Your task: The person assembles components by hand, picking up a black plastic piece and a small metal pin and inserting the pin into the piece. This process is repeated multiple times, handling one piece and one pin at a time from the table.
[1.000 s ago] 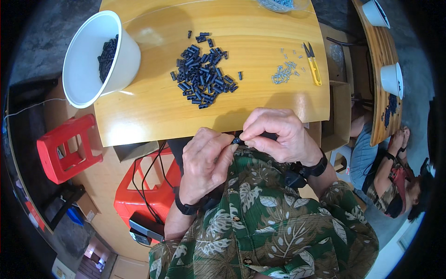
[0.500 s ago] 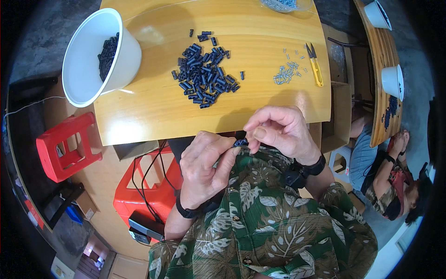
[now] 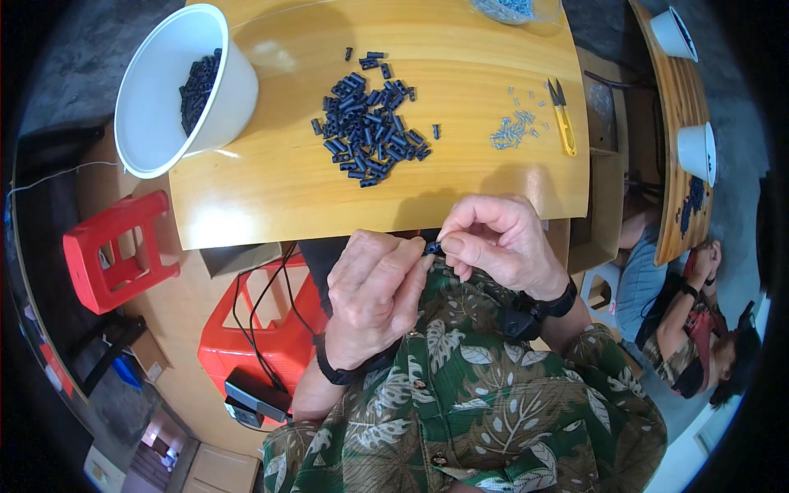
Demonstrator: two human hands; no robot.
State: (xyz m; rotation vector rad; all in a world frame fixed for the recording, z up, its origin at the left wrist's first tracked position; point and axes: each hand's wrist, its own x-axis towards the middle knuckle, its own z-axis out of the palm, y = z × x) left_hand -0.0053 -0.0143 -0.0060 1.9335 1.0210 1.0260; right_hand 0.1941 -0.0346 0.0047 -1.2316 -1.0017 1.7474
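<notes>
Just past the table's near edge, my left hand point(image 3: 374, 283) pinches a small black plastic part point(image 3: 432, 247) between thumb and fingertips. My right hand point(image 3: 497, 246) meets the right end of that part, its thumb and forefinger pressed together; anything tiny between them is hidden. On the table beyond lies a heap of similar black tubular parts point(image 3: 370, 123), with a few strays around it. Small silver metal pieces, apparently screws point(image 3: 514, 131), are scattered at the right, beside yellow-handled thread snips point(image 3: 563, 119) whose blades point away.
A white bucket point(image 3: 242, 107) with black parts inside stands at the table's left. At the far edge sits a clear tub point(image 3: 526, 11) of bluish pieces. Red stools point(image 3: 123, 246) and black cables point(image 3: 255, 320) are at the left. Another person point(image 3: 686, 329) sits by a second table point(image 3: 678, 90).
My right thumb and forefinger have closed in to the black part from a small distance. My left hand still pinches it, shifted slightly to the right. The view has moved a little.
</notes>
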